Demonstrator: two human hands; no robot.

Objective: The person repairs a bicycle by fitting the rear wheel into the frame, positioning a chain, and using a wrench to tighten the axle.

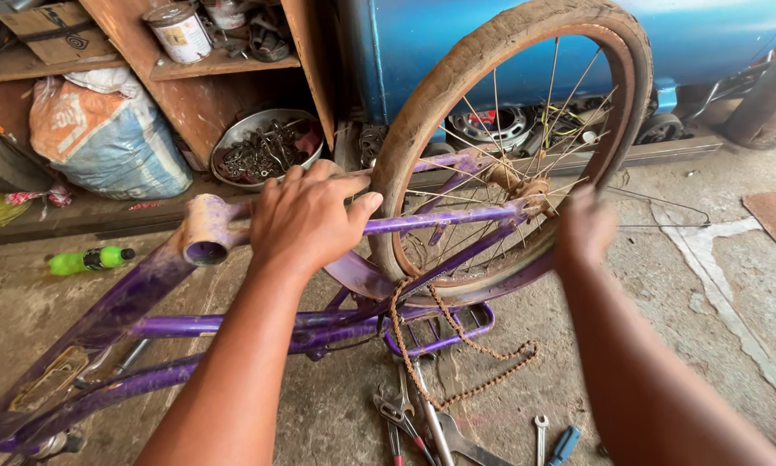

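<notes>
A purple bicycle frame (pixel 138 293) lies upside down on a concrete floor, its rear wheel (pixel 457 78) with a dusty brown tyre raised toward the back. My left hand (pixel 306 216) grips the frame's chainstay tube just beside the bottom bracket shell (pixel 205 231). My right hand (pixel 585 229) is blurred, held at the wheel's rim near the hub (pixel 517 183); whether it grips anything is unclear. A rusty chain (pixel 483 349) hangs slack off the frame onto the floor.
Pliers (pixel 397 418), spanners (pixel 540 430) and a blue-handled tool (pixel 564 444) lie on the floor below the frame. A green bottle (pixel 88 260), a sack (pixel 107 138), a bowl of metal parts (pixel 267 147), wooden shelves (pixel 220 62) with a tin, and a blue vehicle (pixel 509 34) stand behind.
</notes>
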